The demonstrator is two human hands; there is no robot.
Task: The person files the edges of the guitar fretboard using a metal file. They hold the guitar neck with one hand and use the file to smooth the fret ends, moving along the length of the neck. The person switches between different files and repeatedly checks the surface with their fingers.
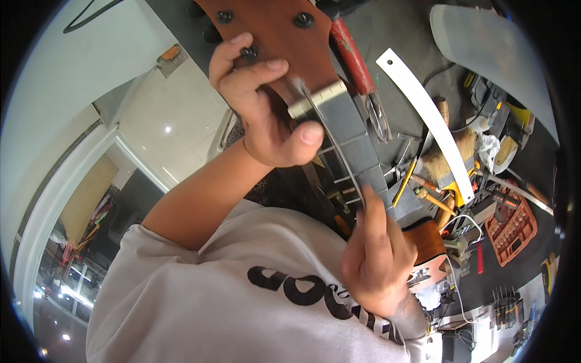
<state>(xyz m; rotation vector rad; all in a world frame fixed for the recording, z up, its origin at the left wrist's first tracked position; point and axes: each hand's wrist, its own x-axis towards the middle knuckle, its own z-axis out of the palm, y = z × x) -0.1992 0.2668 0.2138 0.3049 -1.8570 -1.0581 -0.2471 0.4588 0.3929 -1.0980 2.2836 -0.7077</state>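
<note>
A small guitar-like instrument with a brown headstock [281, 45] and dark tuning posts is angled across the view. A pale nut [330, 95] separates the headstock from the dark fretted fingerboard [356, 145]. My left hand [257, 115] curls around the headstock end, fingers on its face and thumb beside the nut. Across the nut and along the fingerboard runs a thin metal rod [338, 147], like a narrow file. My right hand [378, 260] is closed on its lower end, index finger pointing along it. Part of the brown body [425, 242] shows beyond my right hand.
Under the headstock lies a red-handled tool [354, 57]. To the right are a long white strip [426, 118], a wide brush [451, 156], a yellow pencil [403, 183] and an orange tool case [511, 233]. A white-framed glass panel [78, 181] stands at left.
</note>
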